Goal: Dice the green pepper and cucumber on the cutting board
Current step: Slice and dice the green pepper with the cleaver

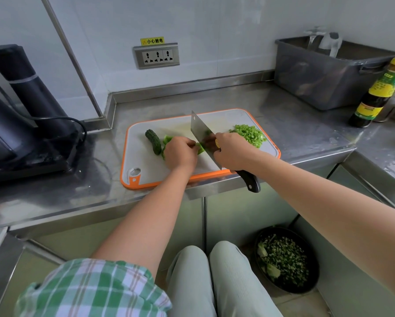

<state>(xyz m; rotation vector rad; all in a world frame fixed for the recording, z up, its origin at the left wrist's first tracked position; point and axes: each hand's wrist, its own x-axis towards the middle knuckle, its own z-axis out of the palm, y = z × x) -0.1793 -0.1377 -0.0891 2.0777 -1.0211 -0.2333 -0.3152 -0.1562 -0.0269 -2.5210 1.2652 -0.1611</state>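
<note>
On the orange-rimmed white plastic cutting board point(146, 165) at frame centre, our left hand point(180, 153) curls down on a bright green pepper piece point(168, 139); our right hand point(234, 152) grips the black-handled steel cleaver point(202, 133). The dark green cucumber point(153, 141) lies just left.

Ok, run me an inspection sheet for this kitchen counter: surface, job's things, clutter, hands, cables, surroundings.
Surface: steel counter, orange-rimmed cutting board on it.
Job's things: cucumber uncut at board's left; green pepper at the blade; diced pepper piled at right; cleaver over the board.
Clutter: sauce bottle, grey tub at right.
Hands: left hand holds the green pepper; right hand grips the cleaver.
Cables: black cable by the dark appliance, left.
Surroundings: wall socket behind; bowl of green scraps on floor.
</note>
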